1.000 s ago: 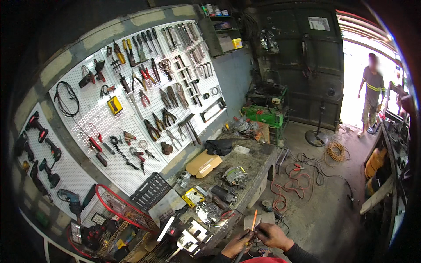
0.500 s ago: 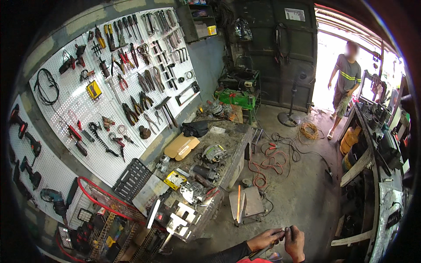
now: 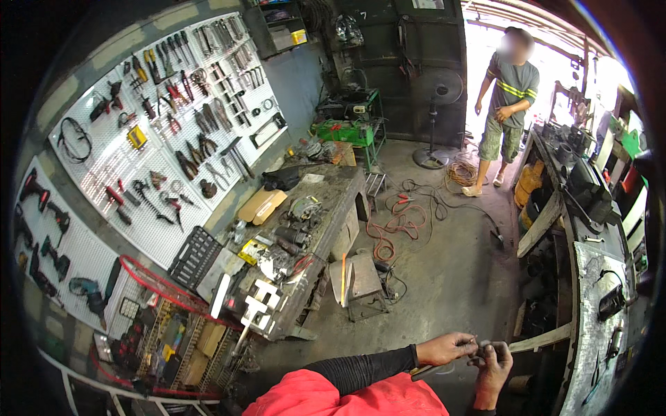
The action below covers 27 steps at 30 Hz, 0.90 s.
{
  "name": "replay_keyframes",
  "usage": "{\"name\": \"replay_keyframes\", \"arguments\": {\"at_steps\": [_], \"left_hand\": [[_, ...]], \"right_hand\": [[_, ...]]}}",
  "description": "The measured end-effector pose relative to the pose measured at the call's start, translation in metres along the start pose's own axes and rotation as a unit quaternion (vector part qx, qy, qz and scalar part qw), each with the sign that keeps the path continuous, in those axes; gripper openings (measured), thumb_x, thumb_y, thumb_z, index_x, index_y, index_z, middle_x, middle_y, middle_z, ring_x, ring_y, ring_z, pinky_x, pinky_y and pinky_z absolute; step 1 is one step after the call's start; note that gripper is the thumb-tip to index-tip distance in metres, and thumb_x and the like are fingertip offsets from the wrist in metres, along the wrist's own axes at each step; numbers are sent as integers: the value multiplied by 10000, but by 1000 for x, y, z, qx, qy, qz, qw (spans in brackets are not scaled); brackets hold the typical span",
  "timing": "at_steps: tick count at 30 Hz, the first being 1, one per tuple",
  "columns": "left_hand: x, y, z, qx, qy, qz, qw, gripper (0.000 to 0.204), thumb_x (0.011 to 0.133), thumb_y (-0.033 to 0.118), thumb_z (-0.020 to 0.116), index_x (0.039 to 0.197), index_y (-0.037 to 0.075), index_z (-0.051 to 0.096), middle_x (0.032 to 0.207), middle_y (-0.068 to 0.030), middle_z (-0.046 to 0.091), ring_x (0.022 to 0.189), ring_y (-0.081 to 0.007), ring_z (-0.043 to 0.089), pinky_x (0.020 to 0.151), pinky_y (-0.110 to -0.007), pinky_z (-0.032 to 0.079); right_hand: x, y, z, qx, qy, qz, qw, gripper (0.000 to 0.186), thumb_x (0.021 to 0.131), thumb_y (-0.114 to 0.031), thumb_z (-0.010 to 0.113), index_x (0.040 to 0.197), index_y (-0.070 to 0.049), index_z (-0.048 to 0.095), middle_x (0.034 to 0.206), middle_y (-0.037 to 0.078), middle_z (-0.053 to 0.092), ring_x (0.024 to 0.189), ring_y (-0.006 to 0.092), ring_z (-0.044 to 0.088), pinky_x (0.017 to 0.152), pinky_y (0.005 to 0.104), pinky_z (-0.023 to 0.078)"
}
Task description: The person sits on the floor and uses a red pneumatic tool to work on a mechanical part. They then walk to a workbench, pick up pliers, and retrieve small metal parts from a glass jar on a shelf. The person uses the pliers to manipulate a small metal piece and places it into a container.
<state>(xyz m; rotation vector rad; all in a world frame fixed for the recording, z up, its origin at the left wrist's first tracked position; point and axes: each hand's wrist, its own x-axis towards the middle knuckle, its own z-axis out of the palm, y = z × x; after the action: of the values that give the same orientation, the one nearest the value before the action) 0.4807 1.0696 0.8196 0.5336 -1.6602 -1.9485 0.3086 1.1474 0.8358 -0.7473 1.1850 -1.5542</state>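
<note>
My two hands meet in front of me at the lower right of the picture. With its fingers pinched together, my left hand (image 3: 447,349) reaches in from a black sleeve. My right hand (image 3: 494,366) is beside it, its fingers curled round something small and dark that is too small to name. A dark, narrow, bar-like piece (image 3: 424,373) shows just below my left wrist; its kind is unclear, and I cannot tell what supports it.
A cluttered workbench (image 3: 331,215) runs along the left below a pegboard of tools (image 3: 166,125). Cables (image 3: 388,232) and a low metal stool (image 3: 361,277) are on the floor. A second bench (image 3: 596,305) stands on the right. Another person (image 3: 512,90) walks by the doorway.
My view has shifted, and my hands sit further right and higher, with more of my red clothing showing. The other person has come nearer from the doorway.
</note>
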Motion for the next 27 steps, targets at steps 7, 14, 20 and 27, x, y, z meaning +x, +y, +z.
{"name": "replay_keyframes", "arguments": {"at_steps": [7,14,20,27], "left_hand": [[39,-5,76,124,-160,-103,974,295,1029,267,589,1154,12,671,1038,-55,707,984,-158,604,884,-351,484],[55,5,114,246,-170,-223,928,320,885,209,611,1126,20,704,976,-161,730,944,-280,689,834,-411,521],[72,-18,113,190,-154,-233,941,261,824,150,635,1036,9,689,833,-89,674,776,-184,603,708,-379,478],[108,-23,105,104,-263,-151,947,368,941,375,705,1020,19,653,829,-46,607,835,-149,548,740,-348,456]], "right_hand": [[-30,-47,-97,-191,-75,-14,979,289,905,15,664,1192,22,629,797,67,681,715,117,641,648,259,500],[-51,-87,-116,-458,-189,-184,849,254,944,-58,666,1195,-26,683,947,202,688,834,387,674,740,417,541],[-57,-82,-117,-473,-107,-183,855,168,942,-59,666,1103,-26,702,927,166,691,838,347,686,755,407,539],[-60,-81,-124,-381,20,-73,922,136,975,-28,659,1081,32,720,978,114,743,833,178,683,781,327,557]]}}
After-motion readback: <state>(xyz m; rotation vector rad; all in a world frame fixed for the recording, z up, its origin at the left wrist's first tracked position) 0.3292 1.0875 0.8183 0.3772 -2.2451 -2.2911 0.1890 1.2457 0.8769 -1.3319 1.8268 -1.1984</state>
